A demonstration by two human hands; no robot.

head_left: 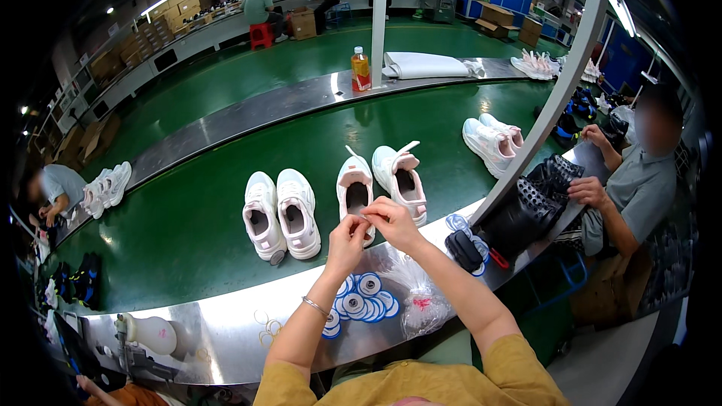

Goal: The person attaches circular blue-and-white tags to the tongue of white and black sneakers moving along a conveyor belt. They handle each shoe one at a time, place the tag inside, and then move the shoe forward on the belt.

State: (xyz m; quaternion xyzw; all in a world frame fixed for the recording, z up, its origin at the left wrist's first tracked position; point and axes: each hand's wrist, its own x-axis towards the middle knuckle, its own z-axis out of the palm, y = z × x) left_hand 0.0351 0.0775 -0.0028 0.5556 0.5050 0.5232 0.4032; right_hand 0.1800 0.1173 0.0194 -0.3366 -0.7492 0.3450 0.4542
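Here, beyond the near blue-and-white discs (368, 286), the left hand (348, 240) and right hand (396, 224) meet, fingertips pinched closed, anything held indiscernible, at the near end of a white shoe (355, 174) on the green belt (188, 225), an orange bottle (361, 72) standing far.

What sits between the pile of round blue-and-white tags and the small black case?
A clear plastic bundle; the person's right forearm also cuts across that stretch in the head view.
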